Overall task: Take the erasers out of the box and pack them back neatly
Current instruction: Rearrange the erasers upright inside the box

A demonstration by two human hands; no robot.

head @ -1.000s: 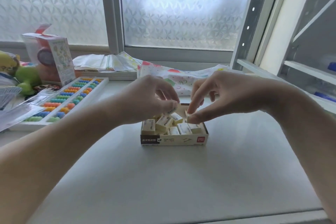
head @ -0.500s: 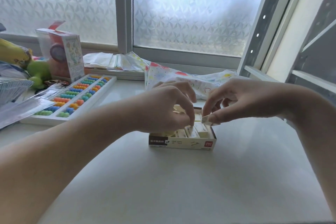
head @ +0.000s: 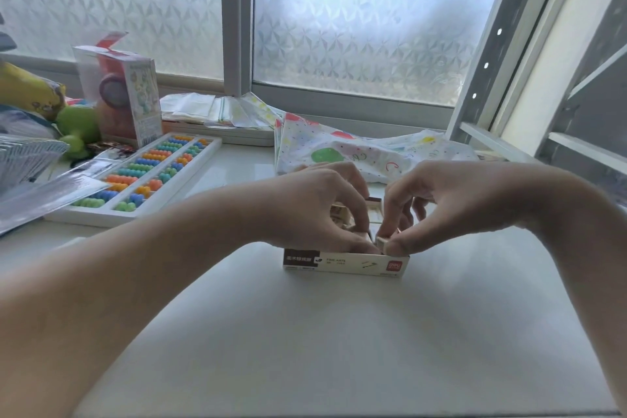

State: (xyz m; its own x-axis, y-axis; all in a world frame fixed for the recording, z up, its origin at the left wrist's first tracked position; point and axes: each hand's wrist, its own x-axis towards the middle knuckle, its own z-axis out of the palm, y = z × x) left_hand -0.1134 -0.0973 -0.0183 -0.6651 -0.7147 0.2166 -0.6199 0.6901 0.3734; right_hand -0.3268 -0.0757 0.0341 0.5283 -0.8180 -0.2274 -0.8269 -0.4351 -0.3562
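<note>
- While the box (head: pixel 346 263) sits on the white worktop (head: pixel 339 332), both hands reach into it from above.
- Right hand (head: pixel 458 204): thumb and fingers pinch one eraser (head: pixel 382 242) at the box's near right corner.
- Left hand (head: pixel 315 210): fingers curled down among the erasers (head: pixel 341 214); whether they grasp one, I cannot tell.
- An abacus (head: pixel 142 176) lies well to the left.

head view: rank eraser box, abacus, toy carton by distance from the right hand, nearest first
1. Eraser box: directly under the right hand, whose fingertips reach into it.
2. Abacus: off to the left, past the left hand.
3. Toy carton: farther left and back, standing by the window behind the abacus.
</note>
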